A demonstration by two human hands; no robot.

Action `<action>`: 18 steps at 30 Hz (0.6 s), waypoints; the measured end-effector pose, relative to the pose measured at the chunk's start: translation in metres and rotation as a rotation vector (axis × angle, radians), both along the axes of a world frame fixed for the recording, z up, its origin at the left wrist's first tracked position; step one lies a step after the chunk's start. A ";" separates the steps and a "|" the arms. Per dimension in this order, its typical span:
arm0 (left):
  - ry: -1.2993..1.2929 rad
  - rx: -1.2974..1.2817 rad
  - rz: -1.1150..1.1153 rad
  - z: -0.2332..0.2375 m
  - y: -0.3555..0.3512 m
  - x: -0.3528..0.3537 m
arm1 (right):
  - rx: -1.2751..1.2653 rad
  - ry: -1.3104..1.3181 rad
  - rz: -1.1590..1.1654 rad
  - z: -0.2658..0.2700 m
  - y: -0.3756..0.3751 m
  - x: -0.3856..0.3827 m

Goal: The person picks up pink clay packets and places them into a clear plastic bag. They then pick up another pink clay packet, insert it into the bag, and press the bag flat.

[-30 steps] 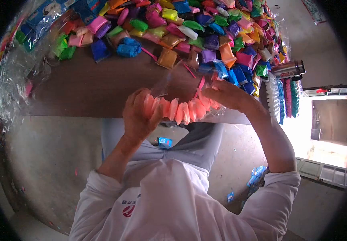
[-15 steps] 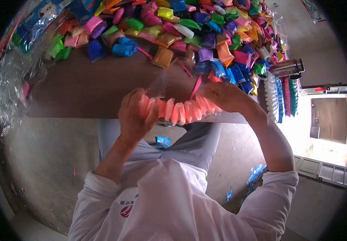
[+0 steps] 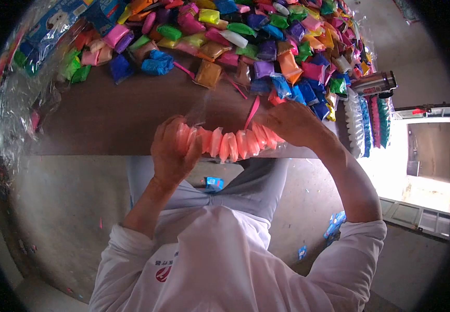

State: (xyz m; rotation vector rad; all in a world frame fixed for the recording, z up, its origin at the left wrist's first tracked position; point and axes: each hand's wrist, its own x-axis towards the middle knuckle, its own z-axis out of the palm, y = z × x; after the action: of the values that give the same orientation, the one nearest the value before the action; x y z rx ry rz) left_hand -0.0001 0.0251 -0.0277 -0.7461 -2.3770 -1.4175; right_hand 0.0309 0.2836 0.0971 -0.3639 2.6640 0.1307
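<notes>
Two hands show in my remote head view; twelve o'clock points away from the wearer. The left hand [image 3: 175, 148] is curled closed around the near end of the strip [image 3: 235, 144], thumb on the six o'clock side. The right hand [image 3: 295, 125] is partly bent at the opposite end; its fingertips are hidden, so I cannot tell how firmly it grips.

Key relation: the strip lies at three o'clock from the left hand and at eight to nine from the right. Its long axis runs nine to three, bowing slightly toward six, along the table [image 3: 105, 125] edge. I rate the left hand nearer, since it encloses its end.

Materials: the strip is a row of coral, pillow-shaped pouches in glossy, creased film. A flat pink stick [image 3: 253, 112] leans toward one o'clock, near the right hand. The table top is smooth, dark brown. Beyond, at twelve, many-coloured packets [image 3: 266, 49] form a heap; crinkled clear wrap [image 3: 14, 112] lies at ten, a metallic flask [image 3: 375, 83] at two.
</notes>
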 end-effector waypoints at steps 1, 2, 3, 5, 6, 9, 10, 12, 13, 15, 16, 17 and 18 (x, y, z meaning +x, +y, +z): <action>0.004 0.008 0.002 0.000 0.000 0.000 | -0.210 0.017 -0.093 -0.006 0.010 0.004; 0.005 0.006 0.002 0.001 0.000 0.000 | -0.421 0.034 -0.186 -0.009 0.016 0.006; 0.003 0.004 -0.001 0.001 0.000 0.000 | -0.424 0.035 -0.186 -0.006 0.016 0.008; 0.003 0.000 -0.006 0.001 0.001 0.000 | -0.380 -0.012 -0.329 0.004 0.013 0.011; -0.002 -0.009 -0.001 0.001 0.001 0.000 | -0.383 -0.011 -0.330 0.005 0.014 0.012; -0.006 -0.045 0.006 -0.002 0.001 0.000 | -0.336 -0.046 -0.320 0.006 0.018 0.015; -0.005 -0.068 0.011 -0.002 0.001 0.000 | -0.336 -0.090 -0.307 0.007 0.018 0.015; -0.001 -0.059 -0.003 -0.002 0.002 -0.001 | -0.339 -0.130 -0.296 0.000 0.024 0.018; 0.000 -0.047 -0.013 -0.001 0.002 -0.002 | -0.363 -0.007 -0.135 -0.012 0.031 0.023; -0.002 -0.065 -0.023 0.001 0.001 -0.001 | -0.386 0.118 0.024 -0.018 0.031 0.026; -0.007 -0.081 -0.030 0.002 0.000 0.000 | -0.434 0.109 -0.162 -0.013 0.024 0.028; -0.006 -0.084 -0.032 0.001 0.000 0.000 | -0.481 0.098 -0.349 -0.011 0.018 0.030; -0.020 -0.055 -0.033 0.000 0.000 0.000 | -0.485 0.100 -0.351 -0.011 0.016 0.035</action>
State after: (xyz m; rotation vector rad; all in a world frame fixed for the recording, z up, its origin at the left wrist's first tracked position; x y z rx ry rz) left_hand 0.0002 0.0246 -0.0281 -0.7927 -2.4392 -1.3836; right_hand 0.0656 0.2991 0.0864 -0.0289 2.7866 -0.6266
